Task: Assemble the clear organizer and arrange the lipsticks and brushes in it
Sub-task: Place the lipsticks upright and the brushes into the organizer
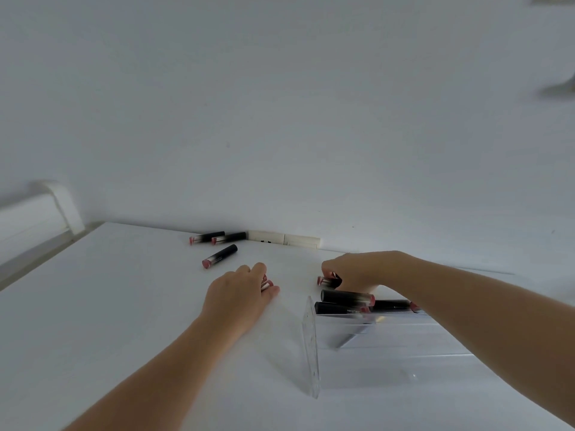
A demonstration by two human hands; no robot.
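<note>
Three lipsticks (pixel 345 301) lie on the clear organizer (pixel 314 346) at desk (pixel 124 306) right — it looks assembled. Three more (pixel 217 244) wait near the wall. Both hands grip lipsticks — left (pixel 239 290), right (pixel 348 270). No brushes visible.

A plain white table (pixel 124 306) carries three black pink-tipped lipstick tubes (pixel 219 256) beyond the left hand (pixel 239 293) and a clear acrylic organizer (pixel 314 346) below the right hand (pixel 357 269).
</note>
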